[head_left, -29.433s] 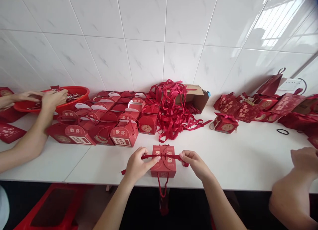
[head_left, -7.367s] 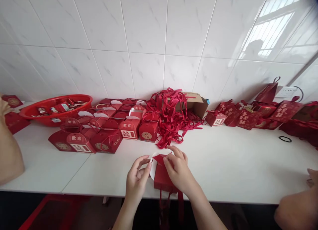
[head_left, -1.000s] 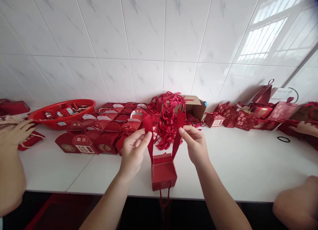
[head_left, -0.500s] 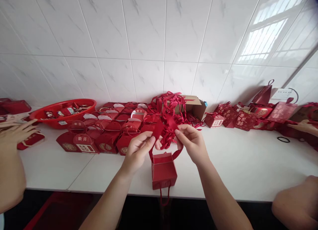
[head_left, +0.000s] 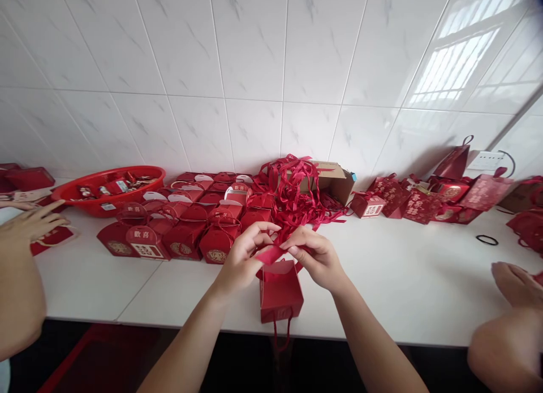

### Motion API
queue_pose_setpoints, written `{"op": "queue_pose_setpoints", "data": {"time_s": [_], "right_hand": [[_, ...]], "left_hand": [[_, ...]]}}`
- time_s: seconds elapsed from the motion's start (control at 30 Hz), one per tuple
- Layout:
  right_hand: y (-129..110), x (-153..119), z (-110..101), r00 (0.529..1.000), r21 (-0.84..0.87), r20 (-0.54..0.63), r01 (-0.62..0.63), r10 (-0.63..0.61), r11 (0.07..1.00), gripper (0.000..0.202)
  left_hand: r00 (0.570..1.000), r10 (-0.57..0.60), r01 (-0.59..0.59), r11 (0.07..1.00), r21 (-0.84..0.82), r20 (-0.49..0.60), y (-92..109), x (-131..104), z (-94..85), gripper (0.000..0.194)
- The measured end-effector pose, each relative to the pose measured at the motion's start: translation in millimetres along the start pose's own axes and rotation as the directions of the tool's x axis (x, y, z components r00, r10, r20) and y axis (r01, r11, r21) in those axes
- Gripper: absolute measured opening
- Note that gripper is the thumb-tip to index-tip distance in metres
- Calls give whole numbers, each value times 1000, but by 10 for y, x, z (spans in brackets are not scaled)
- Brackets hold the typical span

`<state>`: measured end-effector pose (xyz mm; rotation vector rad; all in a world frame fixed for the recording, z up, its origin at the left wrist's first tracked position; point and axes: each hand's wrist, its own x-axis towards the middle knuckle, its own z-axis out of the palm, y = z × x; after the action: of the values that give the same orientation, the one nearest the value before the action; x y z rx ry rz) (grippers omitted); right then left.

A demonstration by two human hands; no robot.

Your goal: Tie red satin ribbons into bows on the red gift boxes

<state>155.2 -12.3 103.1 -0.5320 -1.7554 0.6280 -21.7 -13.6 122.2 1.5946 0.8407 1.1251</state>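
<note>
Both hands meet above the back edge of a small red box [head_left: 280, 296], which stands near the table's front edge with a cord handle hanging over it. A wide red ribbon [head_left: 270, 255] crosses between my hands, and part of it passes behind the box's top. My left hand [head_left: 247, 256] has its fingers curled round the ribbon's left part. The ribbon is pinched between thumb and fingers of my right hand [head_left: 314, 254]. Behind them lies a tangled pile of red ribbons [head_left: 297, 184].
Rows of red boxes [head_left: 182, 229] stand left of centre, with a red basin [head_left: 108, 192] behind. A cardboard box [head_left: 339, 181] is at the back. Red gift bags [head_left: 422, 203] and a black band [head_left: 486, 240] lie right. Other people's hands show at both sides.
My hands have come lower and closer together, and the ribbon ends now cross just over the box. At the right, another person's hand has moved nearer the front edge.
</note>
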Motion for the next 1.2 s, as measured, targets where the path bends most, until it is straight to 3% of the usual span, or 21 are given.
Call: {"op": "queue_pose_setpoints", "data": {"time_s": [0.17, 0.3, 0.4, 0.5, 0.6, 0.73, 0.8, 0.9, 0.97, 1.03, 1.07, 1.2], "right_hand": [[82, -35, -63, 990, -136, 90, 121, -109, 983, 23], [98, -44, -85, 981, -301, 71, 191, -178, 934, 29], [115, -45, -73, 980, -328, 43, 197, -194, 924, 31], [138, -75, -69, 977, -342, -70, 166, -201, 925, 34], [161, -194, -141, 960, -383, -229, 63, -161, 922, 33], [261, -624, -399, 915, -434, -402, -225, 36, 872, 25], [370, -957, -547, 856, -431, -489, -406, 169, 806, 24], [569, -1456, -688, 710, -352, -599, -649, 370, 674, 28], [674, -1671, -702, 681, -322, -536, -712, 500, 624, 29], [720, -1736, -664, 701, -332, -464, -704, 542, 628, 30], [719, -1714, -633, 718, -343, -453, -687, 528, 640, 30], [591, -1390, -449, 805, -381, -420, -575, 418, 724, 35]], "left_hand": [[999, -45, 38, 967, -253, -18, -46, 40, -101, 21], [999, -27, 35, 957, -289, 32, -52, 34, -130, 20], [998, 16, -2, 978, -210, 66, -65, 11, -93, 26], [982, 160, -154, 986, 66, -96, -107, -14, -55, 26], [889, 364, -228, 878, 422, -278, -188, -66, -102, 21], [767, 425, -69, 799, 597, -481, -464, -289, -414, 14], [769, 366, 39, 792, 610, -525, -721, -487, -648, 14], [789, 264, 264, 670, 694, -555, -1181, -804, -940, 15], [844, 178, 282, 654, 702, -506, -1424, -948, -1012, 17], [888, 166, 228, 651, 724, -429, -1542, -1000, -968, 17], [890, 191, 201, 651, 732, -414, -1548, -993, -911, 15], [853, 233, 157, 739, 655, -467, -1350, -835, -558, 14]]}}
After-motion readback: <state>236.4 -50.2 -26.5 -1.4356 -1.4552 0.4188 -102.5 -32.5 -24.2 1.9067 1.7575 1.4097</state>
